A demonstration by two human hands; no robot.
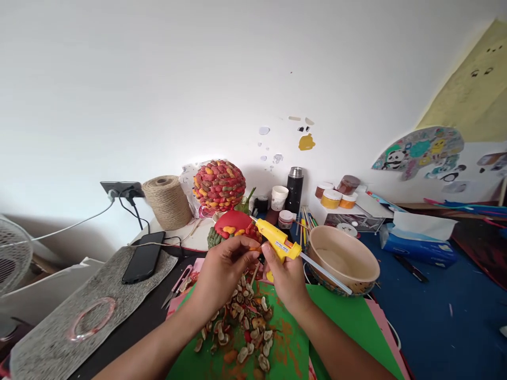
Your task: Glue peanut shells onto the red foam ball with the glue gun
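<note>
My right hand (pixel 291 282) is wrapped round the handle of a yellow hot glue gun (pixel 277 237), whose nozzle points up and left. A clear glue stick (pixel 327 272) sticks out of its back. Close beside it, my left hand (pixel 227 269) pinches a small orange-painted peanut shell (pixel 255 250), mostly hidden by the fingers. Just beyond the hands sits a red dome (pixel 233 220), partly covered with painted shells. Below them, loose peanut shells (pixel 243 316) lie scattered on a green sheet (pixel 295 322) smeared with orange paint.
A ball covered in red and orange shells (pixel 219 187) stands behind, next to a twine spool (pixel 166 203). To the right are a beige bowl (pixel 344 253), paint jars (pixel 331 198), a black flask (pixel 294 190) and a tissue pack (pixel 418 245). Scissors (pixel 178 285) and a phone (pixel 143 257) lie left.
</note>
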